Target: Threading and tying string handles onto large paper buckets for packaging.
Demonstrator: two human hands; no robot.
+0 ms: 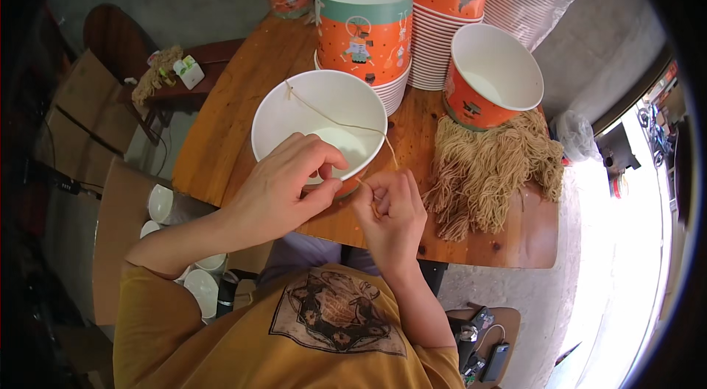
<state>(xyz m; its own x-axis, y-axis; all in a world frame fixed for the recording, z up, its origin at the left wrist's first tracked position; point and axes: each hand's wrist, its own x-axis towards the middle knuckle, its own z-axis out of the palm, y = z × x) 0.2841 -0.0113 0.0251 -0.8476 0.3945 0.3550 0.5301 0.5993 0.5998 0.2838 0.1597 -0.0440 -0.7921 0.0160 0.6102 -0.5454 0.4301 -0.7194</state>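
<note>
A white-lined paper bucket (pixel 280 128) stands before me on the wooden table, its mouth tipped toward me. A thin tan string (pixel 324 116) crosses its mouth from the far rim to the right rim, then drops toward my right hand (pixel 394 209). That hand is closed, pinching the string just off the bucket's near right side; a short strand also shows by its fingertips. My left hand (pixel 269 186) lies over the near rim, its curled fingers inside the bucket and thumb close to the outer edge. The palm hides part of the near wall.
Upside-down stacks of orange and green buckets (pixel 363 39) rise behind. At right, another upright bucket (pixel 495 72) stands behind a pile of tan strings (pixel 493 168) on the table (pixel 221 139). A carton (pixel 121 242) holding white cups is at lower left.
</note>
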